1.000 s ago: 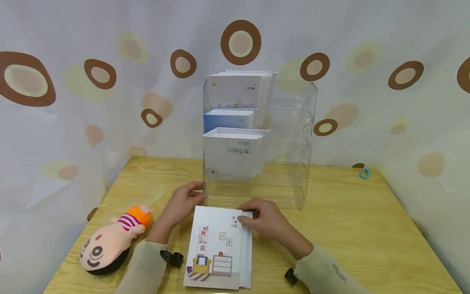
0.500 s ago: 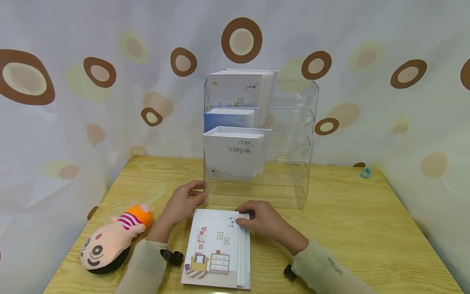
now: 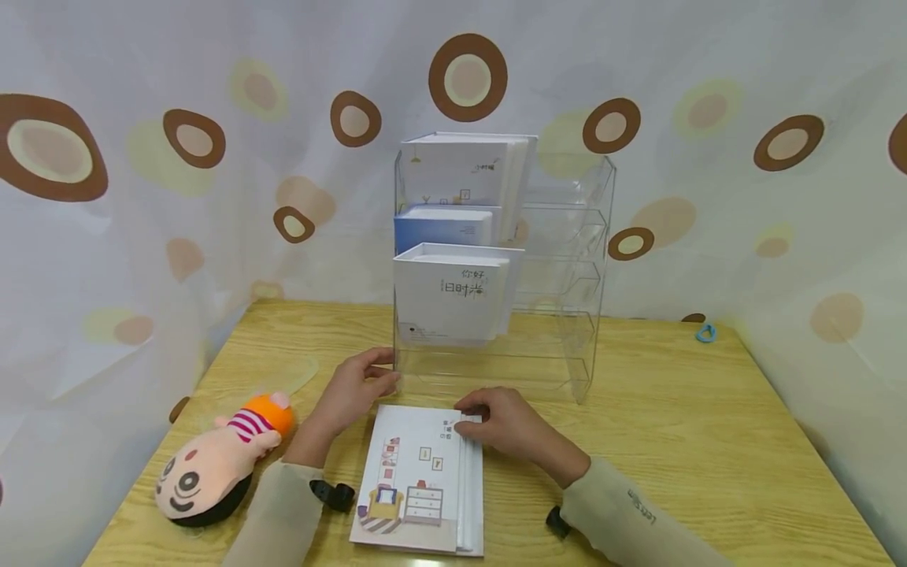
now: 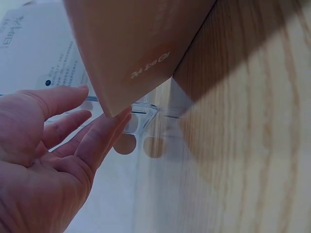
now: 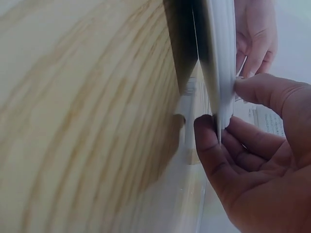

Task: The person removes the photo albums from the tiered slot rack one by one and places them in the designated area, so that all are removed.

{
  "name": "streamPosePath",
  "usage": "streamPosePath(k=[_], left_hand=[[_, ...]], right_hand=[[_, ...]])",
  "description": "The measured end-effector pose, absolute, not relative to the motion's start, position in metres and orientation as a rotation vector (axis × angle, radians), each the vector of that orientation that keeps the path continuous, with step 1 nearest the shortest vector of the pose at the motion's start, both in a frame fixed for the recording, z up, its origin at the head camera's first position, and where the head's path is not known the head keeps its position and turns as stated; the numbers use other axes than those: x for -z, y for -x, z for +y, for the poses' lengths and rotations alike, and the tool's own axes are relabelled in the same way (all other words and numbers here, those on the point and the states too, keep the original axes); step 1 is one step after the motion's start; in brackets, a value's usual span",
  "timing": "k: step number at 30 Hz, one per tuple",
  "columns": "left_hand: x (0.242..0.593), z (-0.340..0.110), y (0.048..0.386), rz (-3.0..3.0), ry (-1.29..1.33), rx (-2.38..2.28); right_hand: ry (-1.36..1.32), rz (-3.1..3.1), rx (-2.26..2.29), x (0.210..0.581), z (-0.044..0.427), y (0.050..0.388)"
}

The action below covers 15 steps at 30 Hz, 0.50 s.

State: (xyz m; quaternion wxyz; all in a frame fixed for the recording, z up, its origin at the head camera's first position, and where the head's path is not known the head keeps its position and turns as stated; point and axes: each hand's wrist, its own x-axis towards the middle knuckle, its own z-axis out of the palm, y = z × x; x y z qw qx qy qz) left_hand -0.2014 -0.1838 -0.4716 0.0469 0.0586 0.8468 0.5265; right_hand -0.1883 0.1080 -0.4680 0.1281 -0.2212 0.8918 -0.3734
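Observation:
A white book [image 3: 407, 480] with a drawing of a sofa and drawers lies on the table in front of the clear rack [image 3: 496, 376]. My right hand [image 3: 517, 425] pinches its upper right corner. The right wrist view shows the thumb on top and fingers beneath the book's pages [image 5: 224, 58]. My left hand [image 3: 357, 390] has its fingers at the rack's lower left edge, just beyond the book. In the left wrist view those fingers [image 4: 95, 138] are loosely extended near the book's corner [image 4: 112, 82]; whether they touch it, I cannot tell.
Books stand in the rack's left part: a white book [image 3: 446, 303] in front, a blue book [image 3: 442, 230] behind, another white book [image 3: 457, 169] at the top. A plush doll [image 3: 212, 472] lies at left. A small blue ring [image 3: 705, 334] sits at the back right.
The book has shifted slightly toward me and to the left, its page edges more even with the cover. My right hand has moved with it. The left hand has stayed put.

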Motion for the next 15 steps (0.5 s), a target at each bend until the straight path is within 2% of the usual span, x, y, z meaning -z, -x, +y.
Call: streamPosePath(k=[15], left_hand=[[0.4687,-0.1838,0.2019,2.615,-0.196,-1.557]], right_hand=[[0.473,2.677,1.094,0.4654,0.1024,0.1853]])
